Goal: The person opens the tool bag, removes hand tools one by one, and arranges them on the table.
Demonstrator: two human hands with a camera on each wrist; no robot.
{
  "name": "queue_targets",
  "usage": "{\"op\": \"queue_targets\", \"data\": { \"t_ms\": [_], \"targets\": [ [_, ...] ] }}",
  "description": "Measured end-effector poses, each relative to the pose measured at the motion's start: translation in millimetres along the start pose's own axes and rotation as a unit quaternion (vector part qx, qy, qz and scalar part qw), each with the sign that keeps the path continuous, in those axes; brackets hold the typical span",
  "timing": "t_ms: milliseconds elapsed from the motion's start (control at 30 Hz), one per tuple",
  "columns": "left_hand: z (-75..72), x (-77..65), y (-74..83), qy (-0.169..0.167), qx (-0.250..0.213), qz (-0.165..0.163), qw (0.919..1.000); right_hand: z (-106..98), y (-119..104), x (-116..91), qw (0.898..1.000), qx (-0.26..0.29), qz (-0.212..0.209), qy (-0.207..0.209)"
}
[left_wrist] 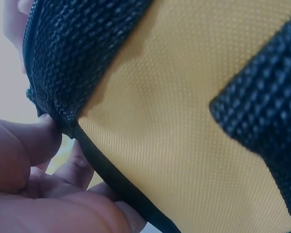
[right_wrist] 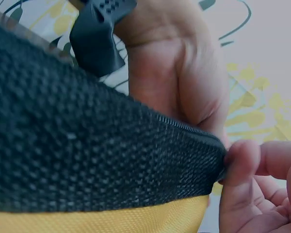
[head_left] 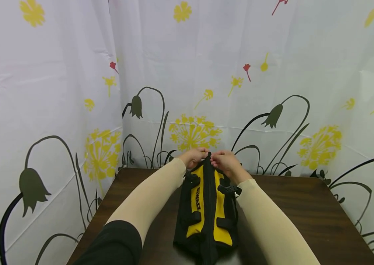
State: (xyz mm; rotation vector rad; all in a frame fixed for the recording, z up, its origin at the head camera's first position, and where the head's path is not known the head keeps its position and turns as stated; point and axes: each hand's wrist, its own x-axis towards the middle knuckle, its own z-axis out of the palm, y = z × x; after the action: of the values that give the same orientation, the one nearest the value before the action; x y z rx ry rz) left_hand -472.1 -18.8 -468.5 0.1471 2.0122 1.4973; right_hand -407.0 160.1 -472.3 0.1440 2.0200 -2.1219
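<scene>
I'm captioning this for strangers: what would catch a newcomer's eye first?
Probably the black-and-yellow bag, lying lengthwise on the dark brown table. At its far end, the left hand and right hand pinch it. Behind hangs a white curtain, boldly flower-patterned.

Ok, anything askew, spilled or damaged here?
Nothing stands out. The bag lies on the table, with no spill or tear visible. The left hand and right hand pinch its far end. The curtain shows only light creases.
</scene>
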Motion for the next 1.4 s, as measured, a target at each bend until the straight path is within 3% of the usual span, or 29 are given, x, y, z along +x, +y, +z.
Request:
{"op": "queue_targets", "data": {
  "t_ms": [367, 533, 933, 1400],
  "targets": [
    [-1.2, 1.8, -1.4, 0.012, -0.003, 0.005, 0.9999, 0, 1, -10, 0.999, -0.001, 0.014, -0.046],
    [0.3, 2.0, -3.3, 0.015, 0.000, 0.007, 0.9999, 0, 4, -20, 0.998, -0.036, 0.004, -0.059],
    [-0.9, 6.6, -8.0, 0.011, -0.018, 0.013, 0.9997, 3, 14, -51, 0.993, -0.090, -0.016, -0.078],
    [2.7, 10.1, -11.0, -0.001, -0.051, 0.025, 0.9984, 2, 29, -87, 0.990, -0.091, -0.026, -0.106]
  ]
}}
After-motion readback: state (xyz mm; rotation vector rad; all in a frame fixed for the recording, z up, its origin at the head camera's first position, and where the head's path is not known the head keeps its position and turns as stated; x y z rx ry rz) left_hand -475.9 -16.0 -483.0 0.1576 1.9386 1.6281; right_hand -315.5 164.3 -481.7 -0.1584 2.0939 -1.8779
